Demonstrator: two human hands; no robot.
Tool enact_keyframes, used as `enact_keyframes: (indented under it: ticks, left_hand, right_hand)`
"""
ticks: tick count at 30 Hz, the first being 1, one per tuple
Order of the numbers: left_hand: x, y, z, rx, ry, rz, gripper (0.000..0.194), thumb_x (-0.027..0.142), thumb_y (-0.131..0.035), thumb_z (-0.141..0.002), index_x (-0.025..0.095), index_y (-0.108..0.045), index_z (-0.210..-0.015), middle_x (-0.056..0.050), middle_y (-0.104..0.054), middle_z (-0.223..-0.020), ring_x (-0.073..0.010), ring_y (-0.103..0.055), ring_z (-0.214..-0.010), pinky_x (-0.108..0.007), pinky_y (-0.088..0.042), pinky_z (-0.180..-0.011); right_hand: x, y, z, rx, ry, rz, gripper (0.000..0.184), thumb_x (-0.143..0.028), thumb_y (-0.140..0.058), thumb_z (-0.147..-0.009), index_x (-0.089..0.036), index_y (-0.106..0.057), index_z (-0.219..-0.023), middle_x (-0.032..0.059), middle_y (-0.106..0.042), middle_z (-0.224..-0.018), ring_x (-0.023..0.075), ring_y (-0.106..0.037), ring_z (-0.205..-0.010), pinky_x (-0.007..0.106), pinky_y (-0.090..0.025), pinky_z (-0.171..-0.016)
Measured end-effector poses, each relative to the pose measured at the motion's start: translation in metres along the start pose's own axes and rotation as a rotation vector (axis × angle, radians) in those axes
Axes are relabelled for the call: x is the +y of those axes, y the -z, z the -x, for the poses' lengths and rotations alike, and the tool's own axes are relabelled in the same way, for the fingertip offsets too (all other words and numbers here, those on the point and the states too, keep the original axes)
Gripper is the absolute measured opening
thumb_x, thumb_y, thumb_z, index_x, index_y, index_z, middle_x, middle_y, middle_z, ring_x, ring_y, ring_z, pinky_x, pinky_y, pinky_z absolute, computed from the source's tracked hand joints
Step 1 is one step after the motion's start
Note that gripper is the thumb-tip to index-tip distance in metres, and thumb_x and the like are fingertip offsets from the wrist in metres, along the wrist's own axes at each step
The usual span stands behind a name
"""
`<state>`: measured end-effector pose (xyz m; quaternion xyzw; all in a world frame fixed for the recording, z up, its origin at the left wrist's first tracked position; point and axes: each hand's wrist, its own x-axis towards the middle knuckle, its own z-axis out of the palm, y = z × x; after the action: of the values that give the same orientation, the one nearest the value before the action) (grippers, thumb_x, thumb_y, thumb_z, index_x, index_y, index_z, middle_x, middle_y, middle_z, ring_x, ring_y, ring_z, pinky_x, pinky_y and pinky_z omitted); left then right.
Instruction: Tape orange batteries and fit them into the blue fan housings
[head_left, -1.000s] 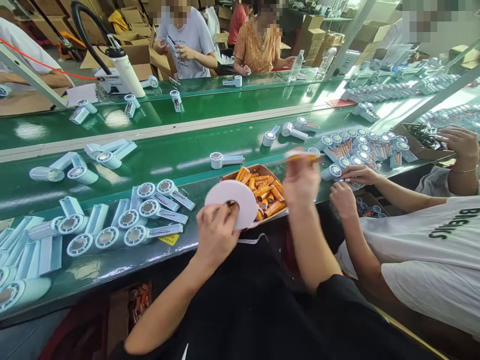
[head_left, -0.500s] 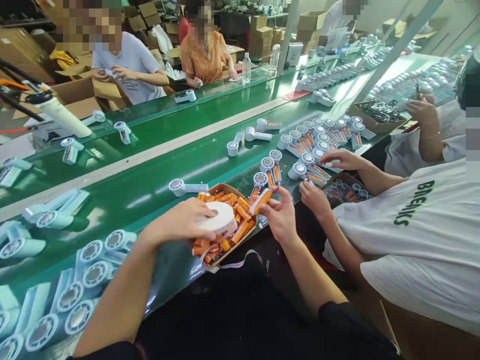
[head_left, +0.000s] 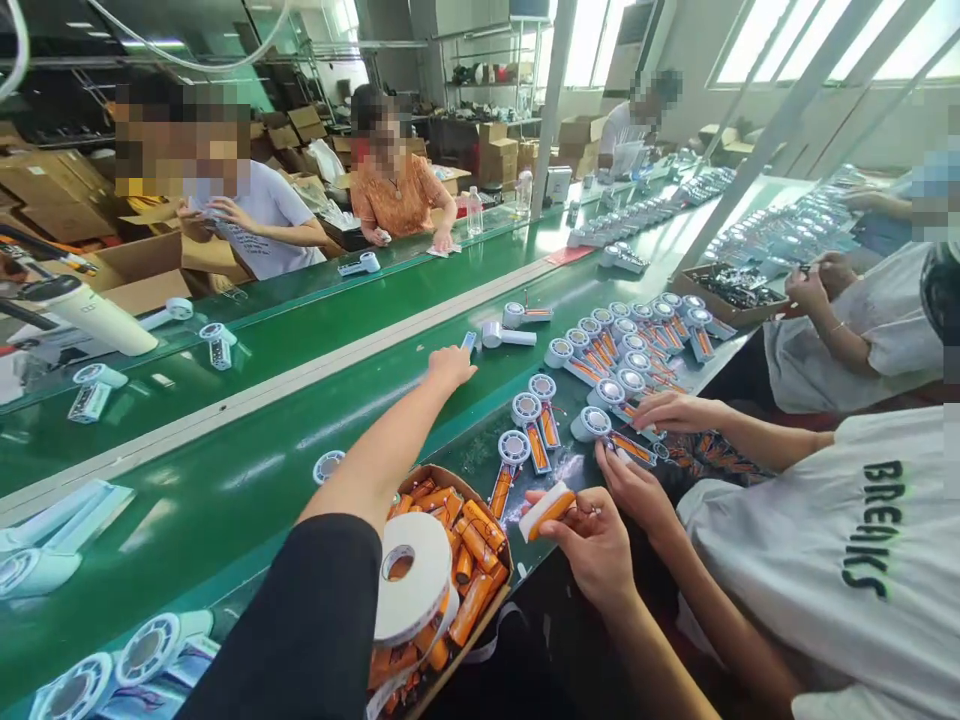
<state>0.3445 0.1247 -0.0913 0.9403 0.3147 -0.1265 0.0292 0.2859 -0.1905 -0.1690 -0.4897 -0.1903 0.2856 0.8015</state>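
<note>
My left hand reaches far over the green surface, closed over a light-blue handheld fan housing. Only the fan's handle end shows past my fingers. Close to the front edge, my right hand pinches an orange battery with a white tape strip along one side. Between my arms stands a cardboard box of orange batteries. A white tape roll lies on top of them. Just beyond my right hand are fans with orange batteries in their handles.
A co-worker's hands work on a fan close by on my right, beside rows of fans. More fan housings lie at the lower left. Across the belt sit other people, near a white tumbler.
My left hand has let go of the tape roll, now on the batteries, and has stretched forward to the fan on the belt. My right hand still holds the battery.
</note>
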Motion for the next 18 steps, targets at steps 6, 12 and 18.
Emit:
enact_keyframes:
  ticks: [6,12,18]
  left_hand:
    - [-0.103,-0.011,0.061,-0.068,-0.087,-0.027,0.054,0.027,-0.065,-0.088,0.030,-0.068,-0.142,-0.009,-0.061,-0.149,-0.0272,-0.064,-0.128,-0.033,-0.050,-0.110]
    - [-0.254,-0.045,0.223,-0.136,0.133,-0.069,0.037,0.020,-0.069,-0.079,0.023,-0.081,-0.114,-0.011,-0.063,-0.140,-0.0282,-0.068,-0.116,-0.037,-0.051,-0.109]
    - [-0.301,-0.102,0.276,-0.153,0.177,0.010,0.024,0.035,-0.070,-0.100,0.017,-0.072,-0.116,-0.011,-0.067,-0.135,-0.0244,-0.066,-0.120,-0.047,-0.055,-0.107]
  right_hand:
    - [-0.012,0.014,-0.001,-0.062,0.022,0.095,0.060,-0.029,-0.099,-0.068,-0.030,-0.050,-0.102,0.0029,-0.084,-0.086,0.0299,-0.082,-0.070,0.041,-0.070,-0.064]
    - [-0.013,-0.048,-0.024,-0.339,0.079,0.101,0.052,-0.024,-0.097,-0.069,-0.029,-0.061,-0.106,0.0037,-0.084,-0.091,0.0271,-0.083,-0.079,0.039,-0.069,-0.069]
    - [0.029,-0.198,-0.060,-0.741,0.074,0.292,0.041,-0.040,-0.085,-0.080,-0.025,-0.062,-0.110,0.0002,-0.083,-0.089,0.0193,-0.079,-0.076,0.032,-0.064,-0.072]
